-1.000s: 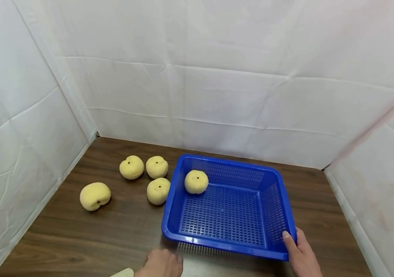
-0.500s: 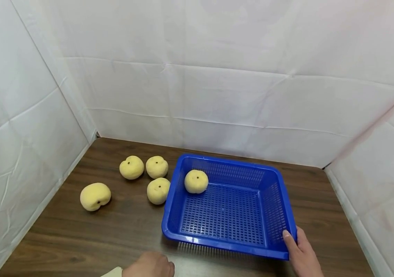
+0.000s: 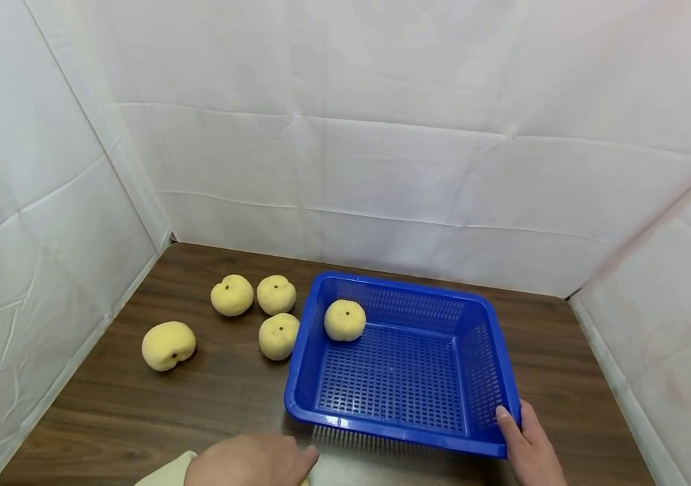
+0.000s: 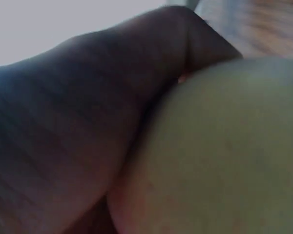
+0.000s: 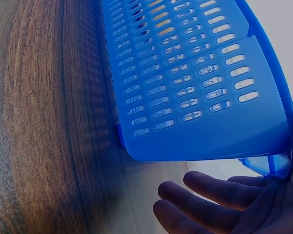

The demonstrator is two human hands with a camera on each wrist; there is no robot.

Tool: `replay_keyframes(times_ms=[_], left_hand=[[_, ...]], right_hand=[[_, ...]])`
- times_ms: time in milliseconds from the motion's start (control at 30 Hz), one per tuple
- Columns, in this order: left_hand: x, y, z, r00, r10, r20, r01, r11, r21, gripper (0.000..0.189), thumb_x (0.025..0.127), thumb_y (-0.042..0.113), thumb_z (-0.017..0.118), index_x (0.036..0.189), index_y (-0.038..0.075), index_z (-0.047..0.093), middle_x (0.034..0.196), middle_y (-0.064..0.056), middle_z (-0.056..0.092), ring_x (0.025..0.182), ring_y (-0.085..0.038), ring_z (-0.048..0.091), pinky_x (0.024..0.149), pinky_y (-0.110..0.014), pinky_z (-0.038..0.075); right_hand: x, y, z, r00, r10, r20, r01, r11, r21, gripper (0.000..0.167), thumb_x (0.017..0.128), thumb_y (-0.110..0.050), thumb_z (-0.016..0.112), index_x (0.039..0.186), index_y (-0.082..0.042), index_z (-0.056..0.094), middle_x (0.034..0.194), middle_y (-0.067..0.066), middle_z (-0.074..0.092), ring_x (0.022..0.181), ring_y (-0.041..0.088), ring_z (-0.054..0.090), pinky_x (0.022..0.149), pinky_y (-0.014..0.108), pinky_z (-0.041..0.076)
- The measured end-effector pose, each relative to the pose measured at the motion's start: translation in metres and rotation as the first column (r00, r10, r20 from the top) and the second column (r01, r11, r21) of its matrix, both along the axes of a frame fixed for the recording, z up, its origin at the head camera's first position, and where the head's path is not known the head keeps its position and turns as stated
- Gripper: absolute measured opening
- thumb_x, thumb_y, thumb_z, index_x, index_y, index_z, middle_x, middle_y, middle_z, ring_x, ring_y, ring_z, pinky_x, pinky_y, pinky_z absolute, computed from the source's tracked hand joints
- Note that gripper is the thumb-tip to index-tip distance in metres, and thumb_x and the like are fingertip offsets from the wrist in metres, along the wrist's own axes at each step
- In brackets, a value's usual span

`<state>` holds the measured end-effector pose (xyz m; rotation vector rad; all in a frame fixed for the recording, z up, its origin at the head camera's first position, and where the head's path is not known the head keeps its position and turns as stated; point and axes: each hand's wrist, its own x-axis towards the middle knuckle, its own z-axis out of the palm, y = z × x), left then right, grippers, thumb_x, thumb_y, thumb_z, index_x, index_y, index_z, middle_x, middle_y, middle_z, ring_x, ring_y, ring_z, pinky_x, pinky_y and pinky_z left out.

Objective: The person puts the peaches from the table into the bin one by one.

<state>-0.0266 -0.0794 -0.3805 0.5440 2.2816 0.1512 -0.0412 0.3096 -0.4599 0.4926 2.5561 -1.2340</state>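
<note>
From where I'm standing, the left hand (image 3: 244,462) is back-side up, curled in a grip — meanwhile the right hand (image 3: 532,449) pinches, thumb (image 3: 506,422) on top, other fingers (image 5: 215,189) slightly bent underneath.

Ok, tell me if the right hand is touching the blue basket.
Touching. The head view shows the right hand gripping the blue basket at its near right corner, thumb over the rim.

Basket (image 3: 400,284) on table (image 3: 211,405), one fruit (image 3: 345,320) inside at far left corner. Left of basket: three fruits (image 3: 232,297) clustered, fourth fruit (image 3: 165,343) farther left, nearer.
</note>
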Motion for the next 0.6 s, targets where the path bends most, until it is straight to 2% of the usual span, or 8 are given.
replay_keyframes(times_ms=[133, 267, 333, 500, 600], left_hand=[[-0.007, -0.012, 0.021, 0.997, -0.045, -0.065, 0.053, 0.991, 0.122, 0.028, 0.088, 0.048, 0.077, 0.102, 0.034, 0.058, 0.083, 0.013, 0.062, 0.074, -0.004, 0.059, 0.065, -0.035, 0.052], [-0.017, -0.025, 0.041, 0.976, -0.112, -0.185, 0.163, 0.945, 0.283, 0.043, 0.082, 0.056, 0.079, 0.117, 0.04, 0.061, 0.088, 0.018, 0.059, 0.079, 0.0, 0.055, 0.063, -0.028, 0.046], [-0.022, -0.028, 0.05, 0.967, -0.118, -0.225, 0.192, 0.919, 0.344, 0.041, 0.083, 0.054, 0.078, 0.118, 0.04, 0.062, 0.088, 0.018, 0.057, 0.077, 0.0, 0.054, 0.06, -0.025, 0.044], [-0.036, -0.032, 0.067, 0.958, -0.083, -0.273, 0.199, 0.88, 0.431, 0.032, 0.083, 0.05, 0.077, 0.108, 0.036, 0.062, 0.084, 0.017, 0.054, 0.069, 0.0, 0.051, 0.054, -0.023, 0.042], [-0.046, -0.032, 0.074, 0.956, -0.062, -0.285, 0.189, 0.877, 0.442, 0.041, 0.083, 0.055, 0.078, 0.114, 0.033, 0.062, 0.088, 0.017, 0.057, 0.075, 0.0, 0.054, 0.059, -0.022, 0.045]], right_hand=[[0.0, 0.0, 0.0, 1.0, -0.008, 0.01, 0.007, 1.0, 0.008, 0.072, 0.113, -0.046, 0.029, 0.158, 0.008, 0.019, 0.151, 0.039, 0.045, 0.132, 0.049, 0.055, 0.106, 0.065, 0.045], [-0.001, 0.0, 0.0, 1.0, -0.01, 0.011, 0.01, 1.0, 0.014, 0.072, 0.113, -0.047, 0.029, 0.159, 0.008, 0.019, 0.152, 0.039, 0.043, 0.135, 0.05, 0.053, 0.108, 0.067, 0.043], [-0.001, -0.001, 0.001, 1.0, -0.01, 0.007, 0.01, 1.0, 0.008, 0.071, 0.113, -0.046, 0.029, 0.159, 0.008, 0.019, 0.152, 0.039, 0.044, 0.135, 0.05, 0.053, 0.109, 0.067, 0.043], [0.0, 0.0, -0.001, 1.0, -0.006, -0.012, 0.007, 1.0, 0.01, 0.069, 0.113, -0.043, 0.032, 0.157, 0.008, 0.022, 0.149, 0.039, 0.047, 0.131, 0.047, 0.057, 0.107, 0.064, 0.045], [0.0, 0.0, -0.001, 1.0, -0.007, -0.016, 0.007, 1.0, 0.011, 0.068, 0.113, -0.042, 0.033, 0.157, 0.008, 0.023, 0.148, 0.038, 0.048, 0.129, 0.045, 0.058, 0.106, 0.061, 0.047]])
